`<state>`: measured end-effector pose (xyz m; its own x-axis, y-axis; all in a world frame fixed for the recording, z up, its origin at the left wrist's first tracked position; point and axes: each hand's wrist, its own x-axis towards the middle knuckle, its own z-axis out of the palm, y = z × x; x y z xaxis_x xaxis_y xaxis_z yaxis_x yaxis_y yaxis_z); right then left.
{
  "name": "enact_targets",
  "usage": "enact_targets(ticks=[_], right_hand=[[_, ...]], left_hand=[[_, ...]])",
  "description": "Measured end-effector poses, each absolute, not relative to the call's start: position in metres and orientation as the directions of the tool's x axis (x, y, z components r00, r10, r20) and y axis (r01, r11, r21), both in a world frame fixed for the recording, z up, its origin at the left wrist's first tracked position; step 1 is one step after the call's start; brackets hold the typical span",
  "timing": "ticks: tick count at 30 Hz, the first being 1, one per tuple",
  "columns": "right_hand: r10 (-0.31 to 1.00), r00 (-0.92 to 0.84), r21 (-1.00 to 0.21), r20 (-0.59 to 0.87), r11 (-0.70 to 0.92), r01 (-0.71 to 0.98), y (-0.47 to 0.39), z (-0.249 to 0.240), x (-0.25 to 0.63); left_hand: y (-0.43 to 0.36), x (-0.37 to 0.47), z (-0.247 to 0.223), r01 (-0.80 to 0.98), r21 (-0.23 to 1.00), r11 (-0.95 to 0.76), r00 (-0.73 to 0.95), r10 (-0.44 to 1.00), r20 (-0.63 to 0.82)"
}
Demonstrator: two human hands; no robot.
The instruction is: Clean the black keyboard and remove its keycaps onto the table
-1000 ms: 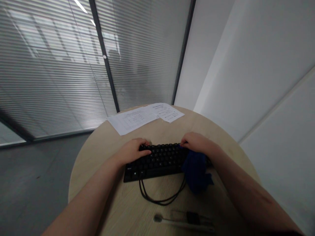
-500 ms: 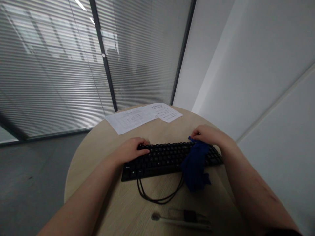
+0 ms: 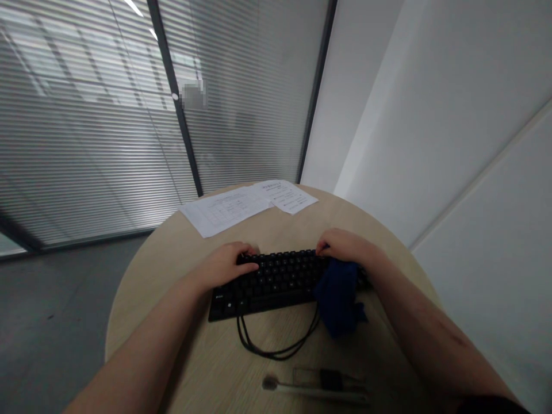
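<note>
A black keyboard (image 3: 280, 282) lies across the round table, its cable (image 3: 276, 352) looped at the near side. My left hand (image 3: 228, 264) grips the keyboard's left end, thumb over the keys and fingers at the far edge. With pinched fingers, my right hand (image 3: 340, 246) holds a dark blue cloth (image 3: 338, 299) at the keyboard's far edge, right of the middle. The cloth hangs over the keys and past the near edge onto the table, covering part of the keyboard's right side.
Printed papers (image 3: 233, 208) lie at the table's (image 3: 142, 299) far side. Close to me are a brush (image 3: 302, 388) with a dark round tip and a clear item with a dark band (image 3: 331, 379). A glass partition with blinds (image 3: 241, 115) and a white wall (image 3: 431, 115) stand behind.
My right hand has moved left along the keyboard's far edge with the upper part of the cloth. My left hand keeps its hold on the keyboard. The view has shifted slightly.
</note>
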<state>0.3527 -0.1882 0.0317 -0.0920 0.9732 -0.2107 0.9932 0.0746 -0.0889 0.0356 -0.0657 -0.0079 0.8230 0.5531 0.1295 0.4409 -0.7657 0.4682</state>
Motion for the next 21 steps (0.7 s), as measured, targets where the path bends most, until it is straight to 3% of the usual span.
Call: enact_targets(ticks=[10, 13, 17, 21], right_hand=[[0.940, 0.187, 0.028, -0.284, -0.187, 0.982, -0.204, 0.057, 0.396], [0.953, 0.159, -0.032, -0.259, -0.173, 0.984, -0.210, 0.067, 0.403], [0.957, -0.007, -0.208, -0.291, -0.055, 0.977, -0.206, 0.064, 0.394], [0.958, -0.041, -0.180, -0.284, -0.011, 0.984, -0.195, 0.049, 0.385]], left_hand=[[-0.065, 0.036, -0.010, 0.432, 0.487, -0.759, 0.824, 0.552, 0.130], [-0.067, 0.036, -0.007, 0.441, 0.493, -0.750, 0.821, 0.559, 0.116], [-0.067, 0.036, -0.006, 0.455, 0.478, -0.752, 0.817, 0.565, 0.111], [-0.065, 0.035, -0.009, 0.451, 0.466, -0.761, 0.824, 0.556, 0.110]])
